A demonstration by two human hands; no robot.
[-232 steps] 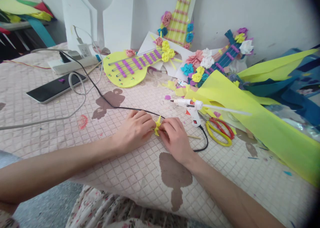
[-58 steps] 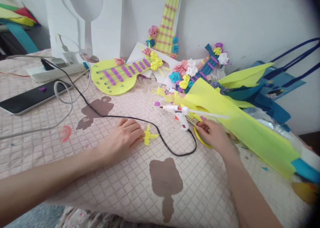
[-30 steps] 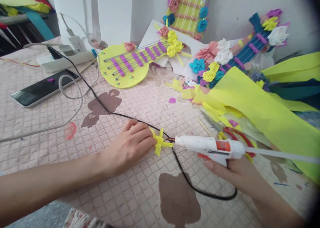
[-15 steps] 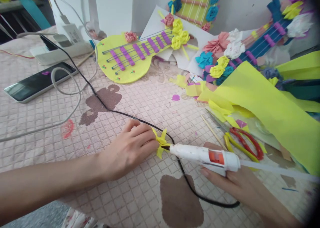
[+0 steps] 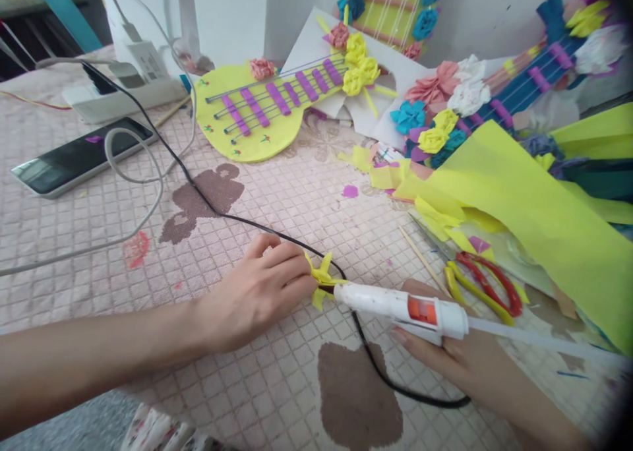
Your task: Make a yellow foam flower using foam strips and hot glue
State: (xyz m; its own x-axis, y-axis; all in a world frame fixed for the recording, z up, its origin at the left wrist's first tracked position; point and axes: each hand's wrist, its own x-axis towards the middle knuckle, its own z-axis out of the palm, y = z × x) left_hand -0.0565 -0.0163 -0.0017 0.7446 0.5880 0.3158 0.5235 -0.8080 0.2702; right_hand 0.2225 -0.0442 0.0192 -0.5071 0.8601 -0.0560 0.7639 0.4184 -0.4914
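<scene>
My left hand [image 5: 267, 283] is closed on a small yellow paper flower [image 5: 324, 266], whose petals stick out past the fingertips. In my right hand [image 5: 445, 345] is a white hot glue gun [image 5: 386, 304] with an orange part on its side and a clear glue stick [image 5: 534, 337] out of its back end. The gun's dark nozzle points left and reaches the flower's petals. Whether glue is coming out, I cannot tell. A black cord [image 5: 277, 233] runs across the cloth behind the flower and bends round beneath the gun.
Yellow-and-red-handled scissors [image 5: 489, 283] and a thin wooden stick [image 5: 420, 253] lie right of the gun, beside yellow paper [image 5: 534, 233]. Behind stand a yellow paper guitar [image 5: 247, 138] and a blue one [image 5: 524, 101]. A phone [image 5: 84, 154] and power strip [image 5: 119, 101] lie left.
The glue gun has shifted slightly left, its nozzle further in among the petals. My left hand keeps its hold on the flower. The view has moved a little.
</scene>
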